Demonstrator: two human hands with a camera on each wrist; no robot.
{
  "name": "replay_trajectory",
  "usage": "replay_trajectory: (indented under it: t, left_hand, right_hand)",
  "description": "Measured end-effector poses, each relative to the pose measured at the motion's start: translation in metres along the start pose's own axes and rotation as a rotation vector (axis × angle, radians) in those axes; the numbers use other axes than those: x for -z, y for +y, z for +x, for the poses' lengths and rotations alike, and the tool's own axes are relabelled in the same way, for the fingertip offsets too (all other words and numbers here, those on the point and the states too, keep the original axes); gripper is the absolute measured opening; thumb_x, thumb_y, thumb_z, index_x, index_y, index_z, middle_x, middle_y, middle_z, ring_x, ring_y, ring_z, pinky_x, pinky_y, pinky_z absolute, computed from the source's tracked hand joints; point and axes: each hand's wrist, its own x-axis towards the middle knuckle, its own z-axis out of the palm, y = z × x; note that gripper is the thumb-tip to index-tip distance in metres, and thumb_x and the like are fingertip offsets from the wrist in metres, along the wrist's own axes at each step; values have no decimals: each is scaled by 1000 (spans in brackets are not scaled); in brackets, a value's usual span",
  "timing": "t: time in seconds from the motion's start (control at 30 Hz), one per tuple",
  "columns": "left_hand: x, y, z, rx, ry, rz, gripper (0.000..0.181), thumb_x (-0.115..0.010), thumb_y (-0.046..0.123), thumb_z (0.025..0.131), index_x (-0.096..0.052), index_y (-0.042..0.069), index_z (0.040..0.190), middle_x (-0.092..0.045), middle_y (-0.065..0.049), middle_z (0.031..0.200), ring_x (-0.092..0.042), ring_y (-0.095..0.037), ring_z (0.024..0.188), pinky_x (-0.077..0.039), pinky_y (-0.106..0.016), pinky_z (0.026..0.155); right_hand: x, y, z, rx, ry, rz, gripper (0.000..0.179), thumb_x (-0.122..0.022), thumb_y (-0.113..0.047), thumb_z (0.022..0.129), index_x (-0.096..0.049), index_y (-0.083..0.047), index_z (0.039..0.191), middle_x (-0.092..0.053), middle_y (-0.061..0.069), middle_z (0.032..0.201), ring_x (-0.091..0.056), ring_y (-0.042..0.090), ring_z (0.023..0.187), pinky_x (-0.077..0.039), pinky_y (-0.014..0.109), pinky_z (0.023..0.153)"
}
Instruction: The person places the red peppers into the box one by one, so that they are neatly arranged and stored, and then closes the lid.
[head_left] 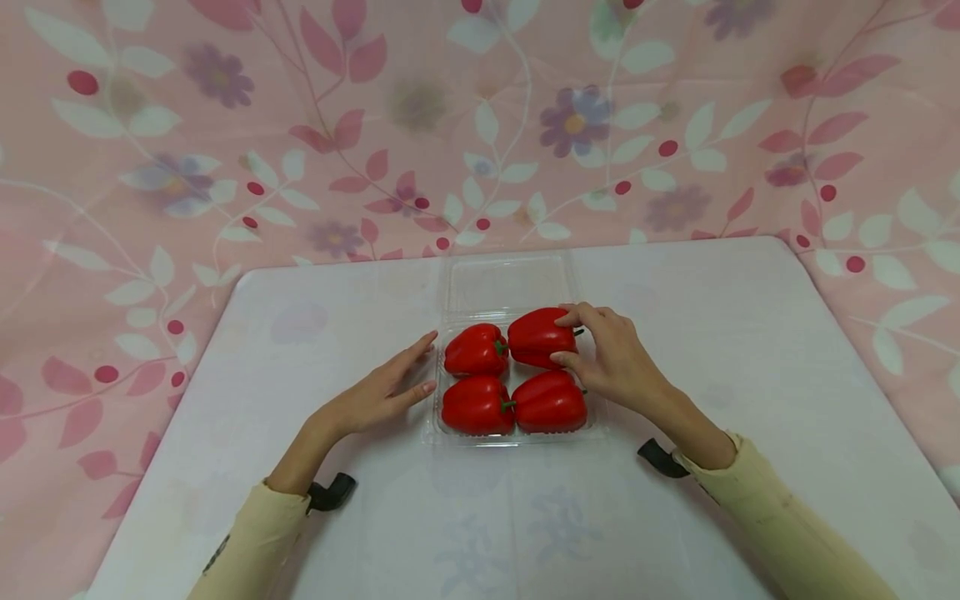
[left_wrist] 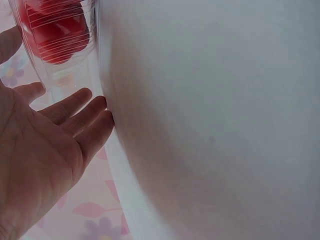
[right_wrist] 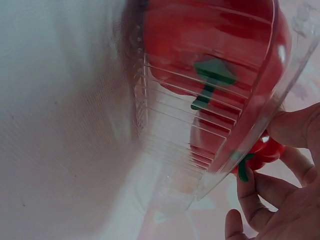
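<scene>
Several red bell peppers with green stems sit in a clear plastic clamshell container [head_left: 517, 440], two rows deep. My right hand [head_left: 618, 358] grips the back right bell pepper [head_left: 538, 337] between thumb and fingers, around its stem end. This pepper sits higher than the back left bell pepper [head_left: 474, 350]. In front lie the front left bell pepper [head_left: 476, 406] and the front right bell pepper [head_left: 551, 402]. At the container's left side, my left hand [head_left: 378, 392] has its fingers stretched out, fingertips right at the wall, holding nothing.
The container's lid [head_left: 510, 283] lies folded back behind the peppers. All of it stands on a table with a white cloth [head_left: 337, 533]. A pink floral curtain [head_left: 420, 125] hangs behind the table. Black wrist mounts [head_left: 332, 492] stick out from both cream sleeves.
</scene>
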Motion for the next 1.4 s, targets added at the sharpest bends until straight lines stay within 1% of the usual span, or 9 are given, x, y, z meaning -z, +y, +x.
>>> replay_trajectory:
  t: [0.07,0.17,0.3,0.5,0.67,0.73,0.93,1.2,1.4]
  left_hand:
    - [0,0,0,-2,2,-7,78,-56,48,97,-11,35,159,-28,-1,159,-29,-23,144,-27,-57,112]
    - [0,0,0,1,1,-7,78,-56,49,97,-11,35,159,-28,1,159,-28,-22,144,-28,-57,112]
    - [0,0,-1,7,1,-10,78,-56,50,96,-11,36,159,-27,1,159,-27,-23,145,-28,-57,112]
    - [0,1,-1,16,1,-3,80,-56,51,95,-11,34,159,-28,0,159,-27,-24,145,-29,-58,110]
    - [1,2,-1,13,4,-4,80,-56,51,96,-12,31,159,-28,-2,159,-28,-25,145,-29,-59,110]
    - [1,3,-1,15,3,-6,79,-56,50,96,-12,33,159,-29,-2,159,-28,-25,145,-29,-59,110]
    - [0,2,-2,21,3,-11,79,-56,51,96,-12,35,159,-28,0,159,-28,-25,145,-30,-59,110]
    - [0,2,-1,14,0,-5,78,-56,52,95,-10,41,157,-28,1,159,-27,-24,145,-29,-59,110]
    - [0,2,0,13,0,-8,79,-56,52,95,-11,38,158,-28,1,159,-28,-24,145,-30,-59,110]
  right_hand:
    - [0,0,1,12,-4,-8,44,-81,-11,81,-57,-6,117,-65,9,115,-60,29,99,-41,58,93]
    - [1,-1,3,-1,-23,-21,43,-81,-11,81,-57,-7,117,-66,7,113,-61,28,98,-40,59,93]
    - [2,-2,3,-32,-49,-31,42,-80,-12,82,-57,-7,117,-64,8,119,-60,31,102,-37,62,95]
    - [4,-3,4,-43,-76,-31,41,-81,-13,82,-58,-8,116,-62,10,126,-57,32,106,-36,63,95]
    - [7,-3,7,-67,-104,-37,42,-82,-16,82,-58,-10,115,-64,8,121,-55,31,110,-33,62,97]
    - [8,-3,8,-70,-113,-42,43,-82,-17,82,-58,-11,116,-65,7,119,-54,31,111,-32,61,98]
    - [8,-2,7,-45,-124,-71,46,-82,-20,82,-57,-12,120,-67,5,116,-54,30,111,-32,60,98]
    - [9,-1,5,-15,-129,-148,49,-83,-23,81,-57,-11,120,-68,5,114,-53,31,112,-34,59,96]
    - [8,3,3,29,-111,-173,47,-82,-25,82,-55,-11,118,-68,5,113,-53,29,110,-35,58,94]
